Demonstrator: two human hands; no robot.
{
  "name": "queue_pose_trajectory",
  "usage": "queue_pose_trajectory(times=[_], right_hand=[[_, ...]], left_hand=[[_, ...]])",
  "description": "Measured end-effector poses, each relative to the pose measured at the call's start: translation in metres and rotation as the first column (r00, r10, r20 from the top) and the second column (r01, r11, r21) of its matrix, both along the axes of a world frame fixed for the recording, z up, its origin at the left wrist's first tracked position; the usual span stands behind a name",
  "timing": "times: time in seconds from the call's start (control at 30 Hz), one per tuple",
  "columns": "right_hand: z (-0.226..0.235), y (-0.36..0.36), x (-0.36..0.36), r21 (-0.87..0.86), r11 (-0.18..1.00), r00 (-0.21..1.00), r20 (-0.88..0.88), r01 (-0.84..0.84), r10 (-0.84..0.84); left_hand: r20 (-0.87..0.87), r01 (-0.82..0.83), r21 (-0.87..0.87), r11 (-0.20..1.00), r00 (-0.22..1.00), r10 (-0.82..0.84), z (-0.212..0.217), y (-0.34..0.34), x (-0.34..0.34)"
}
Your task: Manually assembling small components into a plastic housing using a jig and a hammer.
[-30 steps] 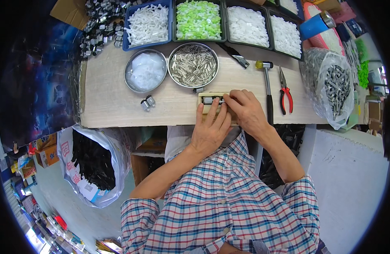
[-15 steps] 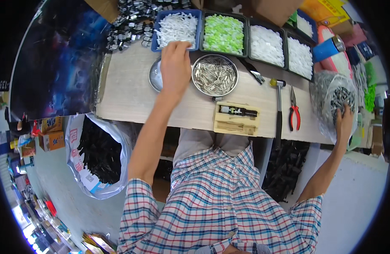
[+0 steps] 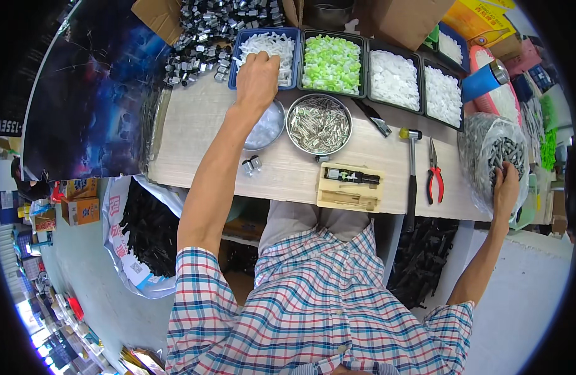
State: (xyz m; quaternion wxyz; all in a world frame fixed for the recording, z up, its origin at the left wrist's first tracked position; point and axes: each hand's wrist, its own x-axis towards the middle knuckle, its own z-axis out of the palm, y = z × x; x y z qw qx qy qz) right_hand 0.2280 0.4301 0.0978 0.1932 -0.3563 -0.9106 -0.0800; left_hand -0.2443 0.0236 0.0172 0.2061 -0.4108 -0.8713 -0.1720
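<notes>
Two hands spread wide: left hand (image 3: 257, 76) is reaching into the blue tray of white plastic pieces (image 3: 272, 47), grip closing on them; right hand (image 3: 505, 185) is resting open against the clear bag of dark metal parts (image 3: 491, 153) at the pale wooden surface (image 3: 194, 140) edge, steadying it.

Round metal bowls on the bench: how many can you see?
2. One bowl of metal pins sits mid-bench; the other bowl lies just left of it, partly under the left hand. Others could be hidden behind clutter.

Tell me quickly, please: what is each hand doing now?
Left hand: curled, fingers down in the blue tray of white parts; what it holds cannot be told.
Right hand: resting on the clear bag of metal parts; grip cannot be told.
</notes>
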Motion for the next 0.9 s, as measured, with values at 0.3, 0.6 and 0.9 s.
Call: queue_pose_trajectory(times=[0.3,0.6,0.9], right_hand=[[0.015,-0.011,0.015,0.064,0.998,0.998,0.055,0.020,-0.024],[0.019,-0.124,-0.034,-0.192,0.954,0.914,-0.381,-0.229,0.142],[-0.024,-0.258,-0.095,-0.613,0.545,0.810,-0.525,-0.572,0.261]], left_hand=[[0.214,0.068,0.309,0.949,0.967,-0.139,0.004,0.000,-0.008],[0.359,-0.108,0.534,0.839,0.927,-0.109,0.023,-0.046,0.037],[0.276,0.022,0.294,0.956,0.955,-0.107,0.009,-0.102,0.090]])
